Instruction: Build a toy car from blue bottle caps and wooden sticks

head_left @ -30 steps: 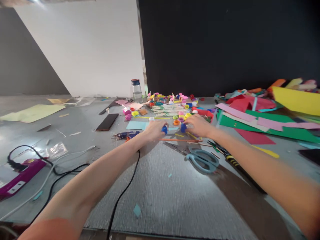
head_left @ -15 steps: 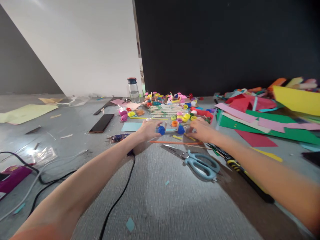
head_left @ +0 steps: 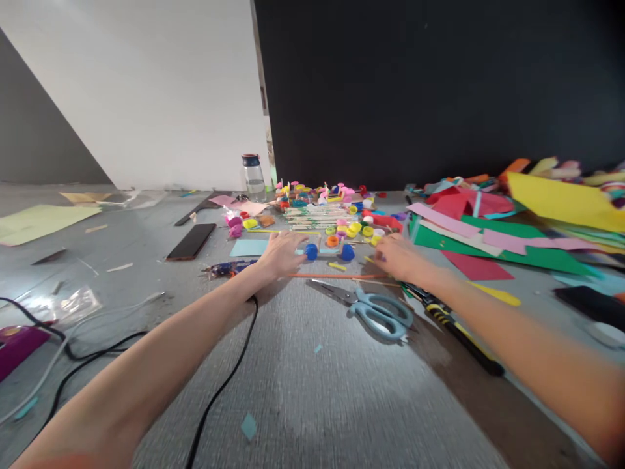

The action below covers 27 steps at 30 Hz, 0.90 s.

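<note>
Nearest on the worktop [head_left: 303, 404], blue-handled scissors [head_left: 362, 303] lie before an orange stick [head_left: 336, 276]. Beyond, the hands are apart: the left hand [head_left: 282, 255], fingers spread, is beside one blue cap [head_left: 311, 251]; the right hand [head_left: 399, 258], its grip unclear, is near another blue cap [head_left: 347, 252]. Farther back stands a bottle [head_left: 254, 180].

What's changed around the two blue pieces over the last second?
Both hands have eased outward: the right hand has let go of the right blue piece and moved right; the left hand has drawn slightly left from the left blue piece, though I can't tell if a fingertip still touches. The pieces, scissors and phone stayed put.
</note>
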Each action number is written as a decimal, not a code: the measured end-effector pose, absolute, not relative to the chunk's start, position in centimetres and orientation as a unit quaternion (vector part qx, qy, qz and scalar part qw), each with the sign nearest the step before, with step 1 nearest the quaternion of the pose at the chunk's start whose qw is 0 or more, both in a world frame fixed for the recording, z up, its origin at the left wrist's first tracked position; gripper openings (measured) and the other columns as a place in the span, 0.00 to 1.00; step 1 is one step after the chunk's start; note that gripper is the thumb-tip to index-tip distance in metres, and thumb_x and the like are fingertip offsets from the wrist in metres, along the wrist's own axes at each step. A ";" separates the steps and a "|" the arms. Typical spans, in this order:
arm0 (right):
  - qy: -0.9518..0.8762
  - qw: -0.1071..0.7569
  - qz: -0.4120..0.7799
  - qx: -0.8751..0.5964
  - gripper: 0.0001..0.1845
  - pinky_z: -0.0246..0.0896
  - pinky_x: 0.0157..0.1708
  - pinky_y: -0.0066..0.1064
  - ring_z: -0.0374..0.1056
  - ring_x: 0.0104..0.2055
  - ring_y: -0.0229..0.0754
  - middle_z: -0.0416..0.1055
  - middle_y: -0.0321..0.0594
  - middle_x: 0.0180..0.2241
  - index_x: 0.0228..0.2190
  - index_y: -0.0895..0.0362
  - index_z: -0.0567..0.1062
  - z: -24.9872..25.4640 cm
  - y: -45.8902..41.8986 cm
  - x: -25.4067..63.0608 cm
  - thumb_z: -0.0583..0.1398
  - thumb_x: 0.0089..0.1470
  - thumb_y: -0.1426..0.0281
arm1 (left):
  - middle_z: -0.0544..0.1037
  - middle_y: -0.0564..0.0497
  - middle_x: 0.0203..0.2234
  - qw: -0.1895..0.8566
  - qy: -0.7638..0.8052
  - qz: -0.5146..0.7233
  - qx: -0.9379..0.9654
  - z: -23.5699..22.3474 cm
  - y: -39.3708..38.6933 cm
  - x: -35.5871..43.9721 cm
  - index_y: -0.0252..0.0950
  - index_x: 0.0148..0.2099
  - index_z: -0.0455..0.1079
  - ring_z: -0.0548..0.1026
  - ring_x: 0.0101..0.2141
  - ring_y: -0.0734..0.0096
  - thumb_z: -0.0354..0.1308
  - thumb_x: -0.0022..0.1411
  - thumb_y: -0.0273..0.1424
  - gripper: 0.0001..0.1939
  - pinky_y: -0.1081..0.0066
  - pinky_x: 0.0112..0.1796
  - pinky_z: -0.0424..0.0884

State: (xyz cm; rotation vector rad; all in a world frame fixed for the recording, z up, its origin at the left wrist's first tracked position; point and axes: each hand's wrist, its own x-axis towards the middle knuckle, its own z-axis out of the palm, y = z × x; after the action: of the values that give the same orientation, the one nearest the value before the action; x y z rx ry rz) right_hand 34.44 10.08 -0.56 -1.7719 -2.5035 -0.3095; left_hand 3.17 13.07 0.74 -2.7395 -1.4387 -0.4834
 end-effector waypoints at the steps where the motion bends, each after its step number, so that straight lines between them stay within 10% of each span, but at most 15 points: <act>1: -0.809 0.030 -0.094 -0.580 0.14 0.70 0.49 0.44 0.71 0.49 0.46 0.72 0.46 0.52 0.50 0.56 0.74 -0.4 10.2 34.5 0.60 0.65 0.63 | 0.76 0.43 0.56 0.009 -0.461 -0.148 -0.875 0.8 12.8 2.9 0.37 0.59 0.69 0.68 0.58 0.50 0.59 0.65 0.32 0.21 0.49 0.58 0.60; 11: -0.774 0.032 -0.009 -0.632 0.14 0.72 0.44 0.41 0.73 0.44 0.44 0.74 0.44 0.48 0.48 0.57 0.75 2.5 9.8 37.8 0.60 0.65 0.63 | 0.74 0.43 0.53 0.046 -0.504 -0.092 -0.858 -0.2 13.3 0.5 0.34 0.56 0.70 0.75 0.50 0.58 0.59 0.69 0.36 0.17 0.52 0.49 0.74; 27: -0.744 0.096 -0.036 -0.660 0.11 0.62 0.34 0.36 0.73 0.34 0.47 0.80 0.42 0.33 0.31 0.55 0.79 3.9 3.4 44.4 0.57 0.62 0.69 | 0.80 0.45 0.44 0.078 -0.413 -0.220 -0.880 2.0 8.2 0.4 0.40 0.43 0.75 0.73 0.50 0.54 0.50 0.71 0.36 0.13 0.54 0.51 0.64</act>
State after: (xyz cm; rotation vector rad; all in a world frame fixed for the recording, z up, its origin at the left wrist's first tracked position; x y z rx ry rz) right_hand 44.43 3.38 3.92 -1.9561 -2.2034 -0.1065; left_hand 0.40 8.21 1.96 -2.6361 -1.2356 -0.6589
